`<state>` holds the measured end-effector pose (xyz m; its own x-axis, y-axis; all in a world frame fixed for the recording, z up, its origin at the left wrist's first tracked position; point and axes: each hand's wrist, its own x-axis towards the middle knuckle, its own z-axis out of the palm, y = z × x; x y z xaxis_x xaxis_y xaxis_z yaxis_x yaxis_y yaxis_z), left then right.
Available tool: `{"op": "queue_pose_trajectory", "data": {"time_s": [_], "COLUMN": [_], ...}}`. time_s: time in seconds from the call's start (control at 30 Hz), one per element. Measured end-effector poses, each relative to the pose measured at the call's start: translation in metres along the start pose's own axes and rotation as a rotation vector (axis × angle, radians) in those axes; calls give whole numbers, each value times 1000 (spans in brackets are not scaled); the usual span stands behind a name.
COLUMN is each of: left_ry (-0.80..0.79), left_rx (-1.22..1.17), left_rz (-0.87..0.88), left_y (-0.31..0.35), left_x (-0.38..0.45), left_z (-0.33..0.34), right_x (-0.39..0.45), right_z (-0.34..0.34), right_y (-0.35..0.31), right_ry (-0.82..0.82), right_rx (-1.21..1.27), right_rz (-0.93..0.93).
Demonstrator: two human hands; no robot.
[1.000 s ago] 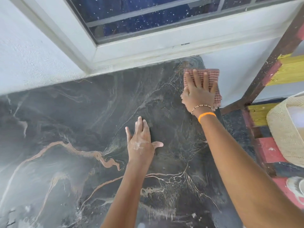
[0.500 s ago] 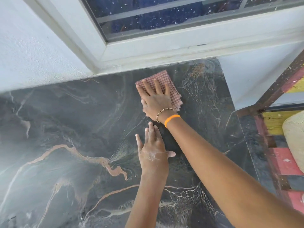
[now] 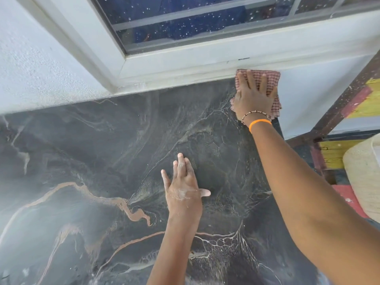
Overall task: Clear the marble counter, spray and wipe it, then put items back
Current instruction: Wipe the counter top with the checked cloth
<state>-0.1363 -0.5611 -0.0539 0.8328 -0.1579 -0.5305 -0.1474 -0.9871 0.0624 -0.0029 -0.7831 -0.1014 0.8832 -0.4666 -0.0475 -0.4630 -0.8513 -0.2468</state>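
Both hands lie flat on the dark marble counter (image 3: 86, 153) — the right hand (image 3: 254, 98) presses a checked red cloth (image 3: 271, 79) into the far right corner under the window frame (image 3: 185, 64), the left hand (image 3: 182, 188) rests bare, fingers straight, mid-counter.

place: you're in a home | signs: dark marble counter (image 3: 86, 153) under a window (image 3: 185, 19), painted wall (image 3: 30, 64), straw hat (image 3: 364, 175) right of your cloth (image 3: 272, 79)
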Motion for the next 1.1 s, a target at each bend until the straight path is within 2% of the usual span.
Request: {"op": "queue_pose_trajectory", "data": {"time_s": [0.2,0.37,0.57,0.67,0.77,0.9,1.0,1.1], "left_ry": [24,53,264,304,282,222,158,63], "left_rx": [5,-58,-285,-326,-307,-323,-289,-211], "left_rz": [9,42,66,10,-110,-239,-246,-238], "left_y": [1,-3,-24,-47,-75,-103,-110,-112], "left_x": [1,0,-35,-69,-96,-121,-137,-144], "left_z": [0,3,24,40,52,60,64,69], "right_x": [-33,-94,-98,-87,-117,-202,-252,-249], "right_z": [-5,5,16,21,32,44,46,40], "right_y": [16,12,-45,-91,-139,-176,-163,-125], "right_ry": [-22,-39,-71,-137,-171,-235,-295,-273], "right_rx": [31,-62,-61,-34,-33,-27,-49,-60], "right_rz": [111,4,-117,-168,-328,-664,-890,-890]}}
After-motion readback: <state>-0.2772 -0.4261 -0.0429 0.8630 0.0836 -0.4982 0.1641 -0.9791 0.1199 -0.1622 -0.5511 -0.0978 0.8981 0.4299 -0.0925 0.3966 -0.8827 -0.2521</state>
